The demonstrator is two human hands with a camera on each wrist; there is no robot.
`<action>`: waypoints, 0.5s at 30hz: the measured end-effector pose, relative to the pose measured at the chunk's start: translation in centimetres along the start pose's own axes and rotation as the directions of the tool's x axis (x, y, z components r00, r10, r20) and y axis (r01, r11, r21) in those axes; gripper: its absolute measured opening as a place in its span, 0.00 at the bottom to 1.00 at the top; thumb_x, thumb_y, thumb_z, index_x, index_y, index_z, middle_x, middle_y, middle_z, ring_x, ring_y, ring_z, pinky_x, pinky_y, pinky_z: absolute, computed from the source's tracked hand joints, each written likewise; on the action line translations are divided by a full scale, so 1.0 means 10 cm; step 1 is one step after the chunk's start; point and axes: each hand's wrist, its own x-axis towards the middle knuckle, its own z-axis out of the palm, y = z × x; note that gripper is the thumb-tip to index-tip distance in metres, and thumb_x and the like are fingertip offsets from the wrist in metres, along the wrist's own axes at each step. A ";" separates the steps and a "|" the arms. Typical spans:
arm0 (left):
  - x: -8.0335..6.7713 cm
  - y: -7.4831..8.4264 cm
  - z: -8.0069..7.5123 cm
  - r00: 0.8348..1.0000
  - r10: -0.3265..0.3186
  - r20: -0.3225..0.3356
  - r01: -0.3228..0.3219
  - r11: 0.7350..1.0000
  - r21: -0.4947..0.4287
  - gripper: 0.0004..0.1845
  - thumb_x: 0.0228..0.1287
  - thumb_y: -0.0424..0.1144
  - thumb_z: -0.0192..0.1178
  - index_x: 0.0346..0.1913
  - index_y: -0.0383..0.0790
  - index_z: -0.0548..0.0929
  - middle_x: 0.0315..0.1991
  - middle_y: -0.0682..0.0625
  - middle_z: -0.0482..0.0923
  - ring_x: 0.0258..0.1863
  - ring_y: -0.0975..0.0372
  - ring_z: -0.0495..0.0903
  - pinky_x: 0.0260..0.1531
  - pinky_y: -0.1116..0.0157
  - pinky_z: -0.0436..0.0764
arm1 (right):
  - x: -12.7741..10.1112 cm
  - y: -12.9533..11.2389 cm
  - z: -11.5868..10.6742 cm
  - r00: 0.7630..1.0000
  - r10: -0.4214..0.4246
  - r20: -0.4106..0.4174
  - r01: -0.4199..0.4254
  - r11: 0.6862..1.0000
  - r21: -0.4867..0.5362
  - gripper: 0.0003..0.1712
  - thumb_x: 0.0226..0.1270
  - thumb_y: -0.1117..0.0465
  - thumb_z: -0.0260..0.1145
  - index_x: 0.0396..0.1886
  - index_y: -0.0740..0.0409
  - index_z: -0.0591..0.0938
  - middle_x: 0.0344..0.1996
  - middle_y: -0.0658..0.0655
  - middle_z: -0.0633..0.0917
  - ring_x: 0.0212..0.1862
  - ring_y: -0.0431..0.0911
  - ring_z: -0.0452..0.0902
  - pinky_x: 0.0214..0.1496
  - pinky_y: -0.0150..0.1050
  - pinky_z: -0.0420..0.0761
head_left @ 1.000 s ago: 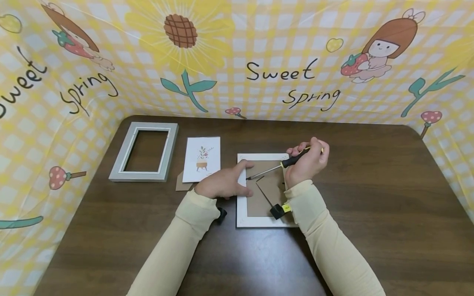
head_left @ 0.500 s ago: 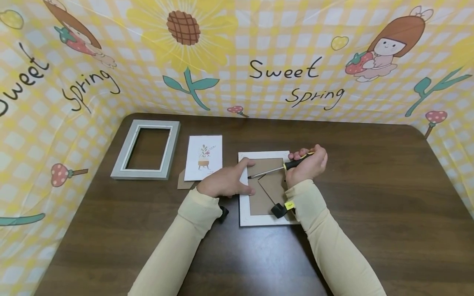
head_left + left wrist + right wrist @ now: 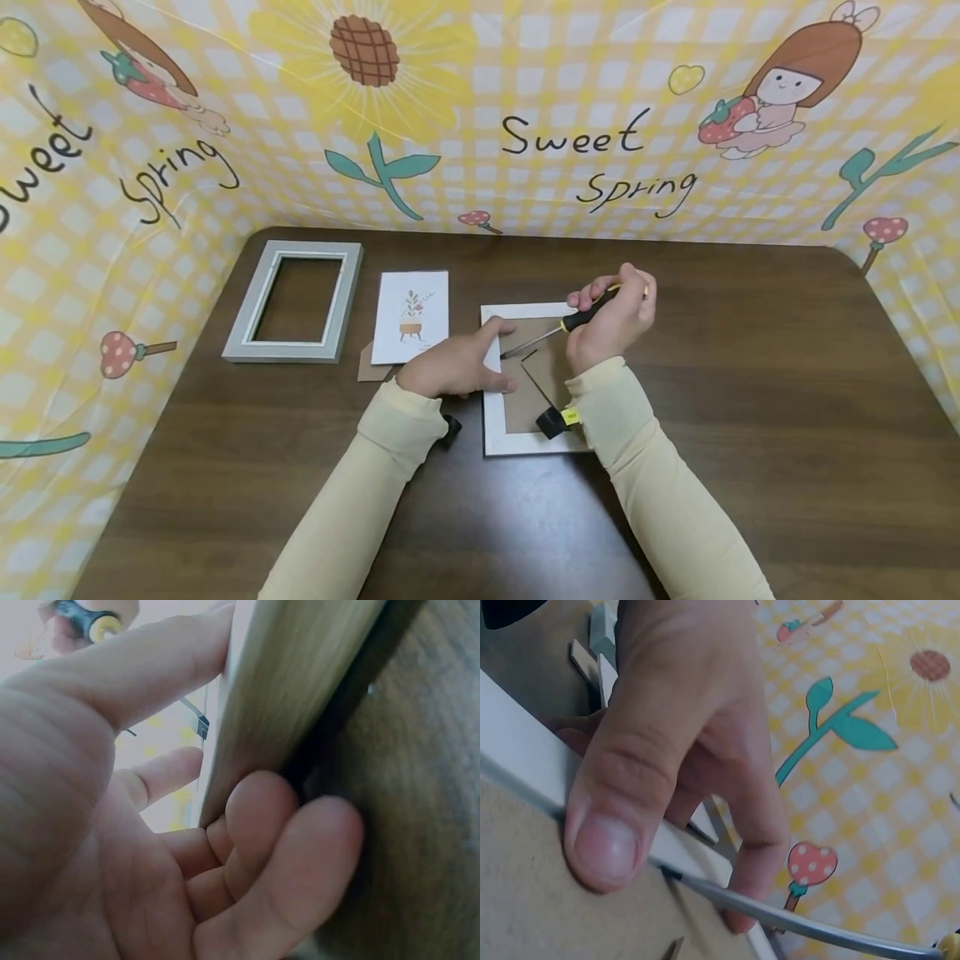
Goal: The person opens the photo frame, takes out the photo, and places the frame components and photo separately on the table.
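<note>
A white picture frame (image 3: 493, 425) lies face down, its brown backing board (image 3: 525, 408) showing. My left hand (image 3: 457, 367) grips its left side, with two digits over the white border; in the left wrist view other fingers (image 3: 259, 810) curl against the frame's outer side. My right hand (image 3: 618, 321) holds a screwdriver (image 3: 581, 318) by its black and yellow handle. The screwdriver's shaft (image 3: 795, 922) slants down to the left, its tip right at the inner edge of the border, between the left hand's two digits.
A grey-white empty frame (image 3: 238, 343) lies at the back left. Beside it a white card with a potted plant print (image 3: 412, 308) lies over a brown board (image 3: 369, 367). A black wrist camera (image 3: 551, 422) overlaps the backing board. A yellow checked cloth (image 3: 420, 196) stands behind the table (image 3: 750, 417).
The right hand dips slightly, then rises and shifts a little left, so the screwdriver stands steeper. Its tip stays at the left inner edge. The left hand keeps its place on the frame.
</note>
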 end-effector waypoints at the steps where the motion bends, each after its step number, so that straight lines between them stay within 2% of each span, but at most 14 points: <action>1: -0.01 0.00 0.00 1.000 -0.001 0.003 0.001 1.000 -0.005 0.46 0.62 0.50 0.72 0.77 0.60 0.57 0.39 0.48 0.82 0.24 0.58 0.77 0.31 0.59 0.76 | -0.02 0.00 0.02 1.000 -0.017 0.025 0.017 1.000 -0.004 0.12 0.73 0.62 0.52 0.27 0.56 0.68 0.15 0.55 0.66 0.13 0.44 0.59 0.16 0.35 0.69; 4: -0.01 0.01 -0.02 1.000 -0.001 0.011 0.001 1.000 -0.012 0.46 0.63 0.50 0.72 0.78 0.60 0.56 0.30 0.47 0.79 0.21 0.58 0.75 0.29 0.59 0.76 | -0.11 0.01 0.09 0.991 -0.079 0.104 0.081 0.997 -0.012 0.11 0.72 0.64 0.53 0.26 0.57 0.69 0.14 0.55 0.67 0.12 0.44 0.60 0.15 0.35 0.69; 8: 0.00 -0.01 -0.01 1.000 0.016 0.012 -0.016 1.000 -0.006 0.46 0.63 0.51 0.71 0.78 0.59 0.56 0.31 0.48 0.79 0.21 0.58 0.75 0.30 0.59 0.76 | -0.22 0.03 0.17 0.967 -0.146 0.211 0.154 0.988 -0.025 0.09 0.71 0.66 0.55 0.28 0.59 0.70 0.13 0.56 0.67 0.11 0.45 0.60 0.14 0.36 0.70; 11: 0.00 -0.02 -0.01 1.000 0.028 0.010 -0.028 1.000 -0.005 0.46 0.63 0.51 0.71 0.78 0.59 0.56 0.32 0.48 0.79 0.21 0.57 0.76 0.30 0.59 0.77 | -0.31 0.05 0.23 0.935 -0.191 0.298 0.218 0.974 -0.060 0.08 0.70 0.65 0.57 0.29 0.59 0.71 0.13 0.57 0.67 0.11 0.47 0.60 0.15 0.36 0.72; 15: 0.00 -0.02 -0.01 0.999 0.034 0.006 -0.034 0.999 -0.005 0.46 0.63 0.50 0.71 0.78 0.61 0.56 0.30 0.48 0.78 0.21 0.57 0.76 0.30 0.59 0.76 | -0.45 0.08 0.28 0.875 -0.246 0.417 0.330 0.933 -0.141 0.09 0.69 0.62 0.60 0.29 0.58 0.71 0.12 0.59 0.68 0.11 0.52 0.61 0.17 0.37 0.75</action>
